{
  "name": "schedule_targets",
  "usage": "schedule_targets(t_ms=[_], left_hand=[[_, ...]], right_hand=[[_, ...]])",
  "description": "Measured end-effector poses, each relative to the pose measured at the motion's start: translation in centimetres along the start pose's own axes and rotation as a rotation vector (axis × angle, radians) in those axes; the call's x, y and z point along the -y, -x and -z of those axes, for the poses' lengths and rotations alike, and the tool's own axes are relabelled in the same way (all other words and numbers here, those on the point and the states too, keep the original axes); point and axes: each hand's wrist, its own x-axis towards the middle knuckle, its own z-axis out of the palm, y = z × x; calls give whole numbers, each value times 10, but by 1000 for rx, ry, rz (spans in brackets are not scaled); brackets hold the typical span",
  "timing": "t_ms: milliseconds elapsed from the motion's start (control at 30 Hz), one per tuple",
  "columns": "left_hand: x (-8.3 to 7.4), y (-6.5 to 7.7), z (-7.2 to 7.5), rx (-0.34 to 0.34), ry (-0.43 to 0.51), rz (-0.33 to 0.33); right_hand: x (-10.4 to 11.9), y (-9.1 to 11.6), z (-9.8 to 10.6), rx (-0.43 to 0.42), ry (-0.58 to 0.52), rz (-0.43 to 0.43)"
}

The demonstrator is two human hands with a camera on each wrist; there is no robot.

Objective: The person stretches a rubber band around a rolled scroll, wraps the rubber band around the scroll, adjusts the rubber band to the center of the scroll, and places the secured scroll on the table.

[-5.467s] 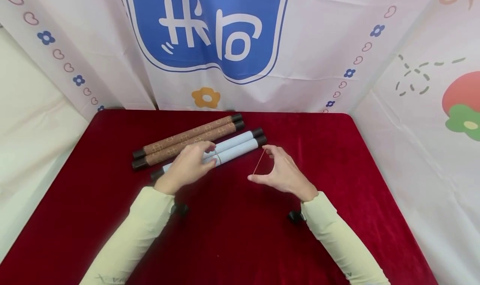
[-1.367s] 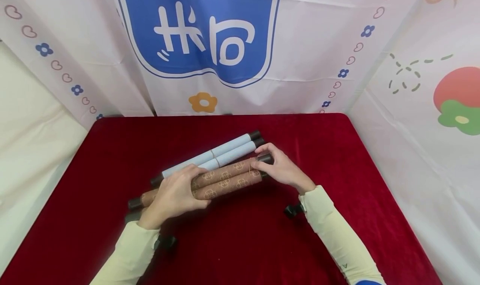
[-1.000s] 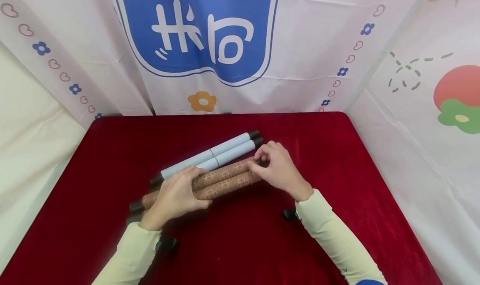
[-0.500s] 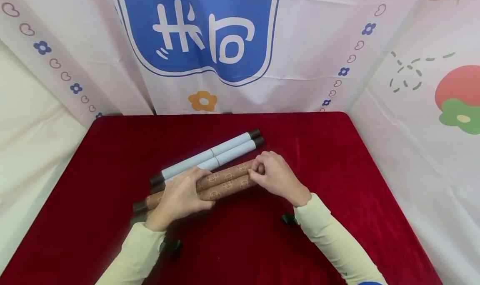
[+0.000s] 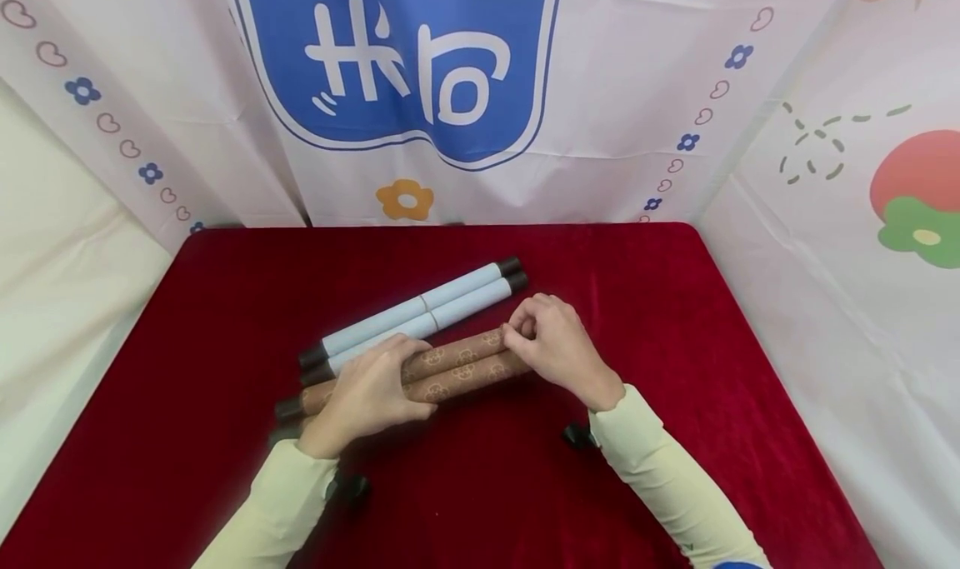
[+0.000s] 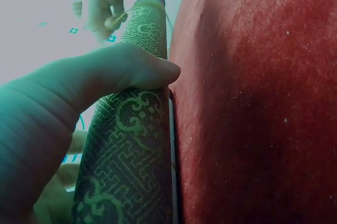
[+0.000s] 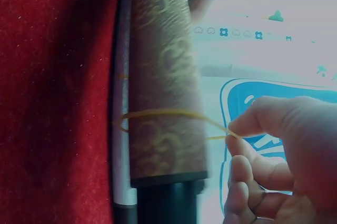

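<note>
My left hand (image 5: 375, 390) grips a pair of brown patterned scrolls (image 5: 465, 367) with dark end caps, thumb across the near side in the left wrist view. The pair is held slanted, side by side. At its right end my right hand (image 5: 558, 344) pinches a yellow rubber band (image 7: 168, 112) between thumb and forefinger. The right wrist view shows this band looped round the brown scrolls near the dark end cap (image 7: 168, 203), pulled out to one side. Behind them two light blue scrolls (image 5: 390, 323) lie together on the table, a thin band (image 5: 427, 305) round their middle.
A red velvet cloth (image 5: 465, 486) covers the table. White printed curtain (image 5: 600, 77) hangs along the back, and fabric walls stand at both sides. Small black devices (image 5: 577, 436) sit under the wrists.
The brown scrolls, formerly behind the blue ones, came forward into my left hand. The rubber band stretched over my right fingers went round them. Lately the pair shifted slightly right; my right fingers closed into a pinch.
</note>
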Motion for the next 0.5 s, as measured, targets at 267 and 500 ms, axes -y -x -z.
schedule_targets(t_ms=[267, 500], left_hand=[[2, -3, -3, 42, 25, 27], [-1, -10, -9, 69, -3, 28]], right_hand=[[6, 5, 3, 15, -164, -55], [17, 7, 4, 19, -287, -35]])
